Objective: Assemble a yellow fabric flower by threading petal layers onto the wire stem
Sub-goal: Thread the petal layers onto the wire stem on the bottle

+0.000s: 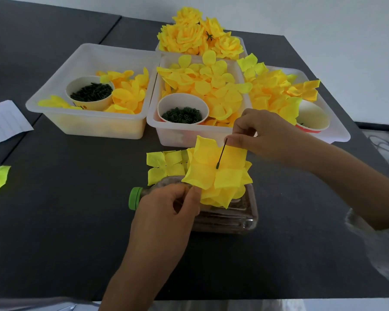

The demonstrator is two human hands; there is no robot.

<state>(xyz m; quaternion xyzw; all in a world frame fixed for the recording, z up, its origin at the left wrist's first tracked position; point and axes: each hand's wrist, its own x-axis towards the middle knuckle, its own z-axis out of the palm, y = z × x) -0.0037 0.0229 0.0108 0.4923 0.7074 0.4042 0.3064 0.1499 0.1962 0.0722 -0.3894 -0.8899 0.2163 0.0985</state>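
Clearly, the right hand (pixel 263 135) pinches the wire stem (pixel 221 153) top; it slants down-left through the petal layer (pixel 211 171), whose near-left edge the left hand (pixel 169 212) fingers grip mid-table.

We seem to be in a plain craft-assembly workroom, set up for repeated piecework rather than a home. A dark bench (pixel 76 221) runs up to a bare white wall (pixel 323 30) at its far edge. Toward that far edge stand clear plastic bins (pixel 94 126) sorted with loose yellow fabric petals (pixel 211 84), and paper cups (pixel 92 104) of small dark green parts sit inside them. A further bin at the back holds finished yellow flowers (pixel 195 34) in a heap. At the left edge lies a lined sheet of paper (pixel 5 122).
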